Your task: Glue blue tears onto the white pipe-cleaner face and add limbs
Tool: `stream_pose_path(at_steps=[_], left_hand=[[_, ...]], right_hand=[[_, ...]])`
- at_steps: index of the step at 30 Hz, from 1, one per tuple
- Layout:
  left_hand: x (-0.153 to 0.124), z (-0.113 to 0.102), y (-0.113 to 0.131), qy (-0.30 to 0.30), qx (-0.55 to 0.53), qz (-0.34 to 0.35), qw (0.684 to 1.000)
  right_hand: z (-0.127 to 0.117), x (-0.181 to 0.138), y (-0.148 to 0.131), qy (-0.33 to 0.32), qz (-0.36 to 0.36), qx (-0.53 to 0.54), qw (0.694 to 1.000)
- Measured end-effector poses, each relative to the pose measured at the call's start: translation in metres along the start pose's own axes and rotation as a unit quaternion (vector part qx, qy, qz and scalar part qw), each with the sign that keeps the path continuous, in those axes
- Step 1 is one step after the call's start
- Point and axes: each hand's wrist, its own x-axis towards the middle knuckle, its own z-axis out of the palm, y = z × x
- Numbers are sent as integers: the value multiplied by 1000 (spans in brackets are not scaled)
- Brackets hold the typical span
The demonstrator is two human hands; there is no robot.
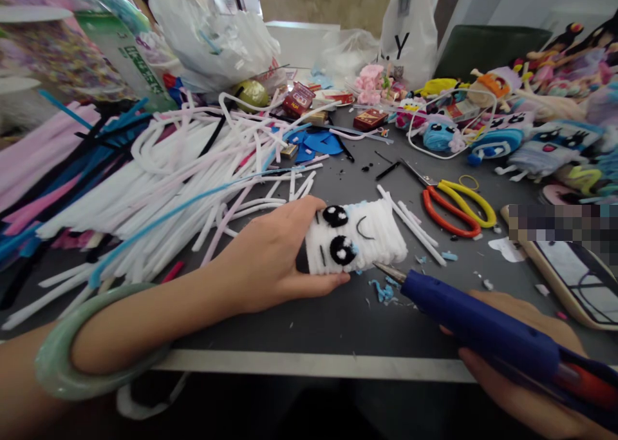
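Note:
My left hand grips a white fuzzy pipe-cleaner figure lying on the dark grey table; the figure has two black eyes and a thin curved black line. A pale green bangle sits on that wrist. My right hand is wrapped round a blue glue gun with a red trigger. Its metal nozzle points at the figure's lower right corner, just short of it. Small blue scraps lie under the nozzle.
A big heap of white, pink and blue pipe cleaners fills the left side. Orange-and-yellow scissors lie right of the figure, a phone at the right edge. Finished fuzzy toys, small boxes and plastic bags crowd the back.

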Motion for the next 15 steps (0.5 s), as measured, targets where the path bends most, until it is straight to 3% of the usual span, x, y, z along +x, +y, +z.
stream_pose_path(at_steps=[6, 13, 15], left_hand=[[-1, -2, 1, -5, -2, -11, 1000], [1, -2, 1, -10, -1, -7, 1000], [1, -2, 1, -5, 0, -4, 1000]], right_hand=[[-4, 5, -1, -18, 7, 26, 999], [-7, 18, -5, -8, -21, -18, 1000], [-8, 20, -7, 1, 15, -44, 999]])
